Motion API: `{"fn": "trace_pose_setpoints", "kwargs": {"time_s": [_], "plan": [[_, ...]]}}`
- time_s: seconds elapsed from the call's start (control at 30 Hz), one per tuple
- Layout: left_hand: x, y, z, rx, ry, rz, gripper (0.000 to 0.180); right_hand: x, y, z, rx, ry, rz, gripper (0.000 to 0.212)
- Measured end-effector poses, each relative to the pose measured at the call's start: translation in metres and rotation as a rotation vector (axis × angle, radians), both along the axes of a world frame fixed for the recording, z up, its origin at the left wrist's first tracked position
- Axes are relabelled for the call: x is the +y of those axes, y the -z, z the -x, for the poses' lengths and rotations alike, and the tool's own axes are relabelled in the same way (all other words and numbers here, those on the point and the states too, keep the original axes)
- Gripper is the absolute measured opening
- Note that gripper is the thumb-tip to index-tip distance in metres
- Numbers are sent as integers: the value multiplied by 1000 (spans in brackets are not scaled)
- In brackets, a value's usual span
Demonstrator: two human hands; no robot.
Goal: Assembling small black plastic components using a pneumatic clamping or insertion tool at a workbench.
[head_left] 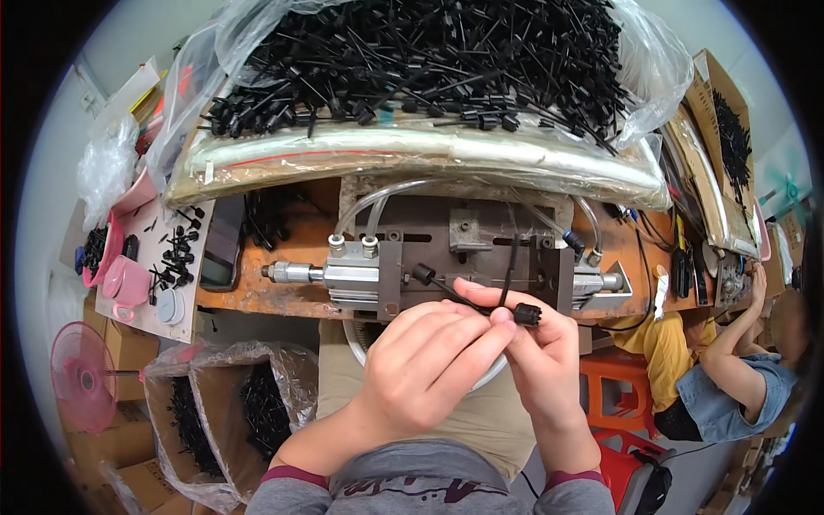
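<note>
Head view: left hand [429, 365] and right hand [549, 352] meet at the near edge of a metal fixture [466, 232], fingertips of both pinched on black rods [527, 315]; which grips which, cannot tell. More rods heaped beyond, on a plastic-wrapped tray [412, 156]. Writing: dark lettering across grey shirt [421, 491], creased; print on cardboard box [142, 487], too small to read.

Small production workshop: metal fixture [429, 257] with cylinders [354, 275] and clear tubing [378, 195] stood on worn orange table [300, 243]; black plastic parts [446, 60] lay heaped in bulk; lined boxes [209, 410] held more below; another person [730, 378] was nearby.
</note>
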State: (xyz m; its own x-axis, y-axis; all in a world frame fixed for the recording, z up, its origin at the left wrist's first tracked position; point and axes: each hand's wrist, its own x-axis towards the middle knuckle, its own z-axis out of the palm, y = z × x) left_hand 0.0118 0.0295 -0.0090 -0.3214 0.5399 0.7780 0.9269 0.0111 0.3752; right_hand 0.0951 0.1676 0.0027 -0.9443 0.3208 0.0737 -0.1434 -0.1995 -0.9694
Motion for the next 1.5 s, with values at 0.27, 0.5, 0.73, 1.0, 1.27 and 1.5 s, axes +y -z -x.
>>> {"fn": "trace_pose_setpoints", "kwargs": {"time_s": [0.27, 0.5, 0.73, 1.0, 1.27, 1.5], "plan": [[-14, 1, -7, -207, -3, 58, 43, 12, 5, -14, 34, 394, -54, 30], [-7, 37, -3, -105, -37, 270, 32, 26, 11, -33, 134, 510, -122, 22], [6, 36, 0, 33, -94, 420, 28, 28, 16, -36, 112, 509, -69, 21], [6, 30, -1, -30, -116, 473, 26, 30, 18, -34, 60, 453, -57, 20], [-1, 13, -3, -383, 163, 227, 36, 26, 17, -31, 19, 347, 115, 16], [-18, 5, -10, -535, 348, 110, 33, 31, 20, -28, 83, 411, 86, 17]]}}
